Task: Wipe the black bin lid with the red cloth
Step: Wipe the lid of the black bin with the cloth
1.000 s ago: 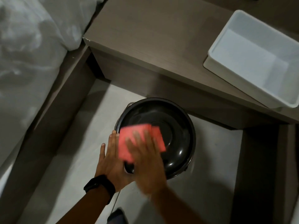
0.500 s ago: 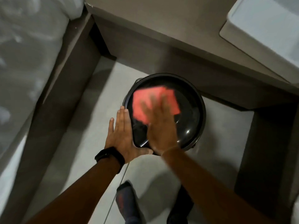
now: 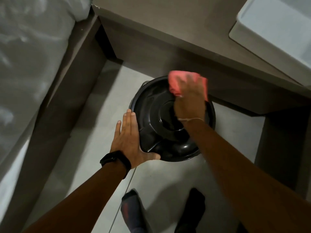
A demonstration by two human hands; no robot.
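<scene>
A round glossy black bin lid (image 3: 151, 118) sits on a bin on the pale floor, under the desk's edge. My right hand (image 3: 190, 100) presses a bunched red cloth (image 3: 175, 81) against the lid's far rim, fingers spread over the cloth. My left hand (image 3: 129, 142), with a black watch on the wrist, lies flat against the lid's near-left rim, fingers straight and thumb under the front edge. My right forearm hides the right side of the lid.
A brown desk (image 3: 168, 27) overhangs the bin at the back, with a white plastic tub (image 3: 276, 31) on it at the right. A bed with white bedding (image 3: 30, 56) and brown frame runs along the left. My two socked feet (image 3: 133, 211) stand below.
My right hand has slid the red cloth from the lid's middle-left up to its far rim, and the cloth has bunched. My left hand has stayed on the lid's left edge.
</scene>
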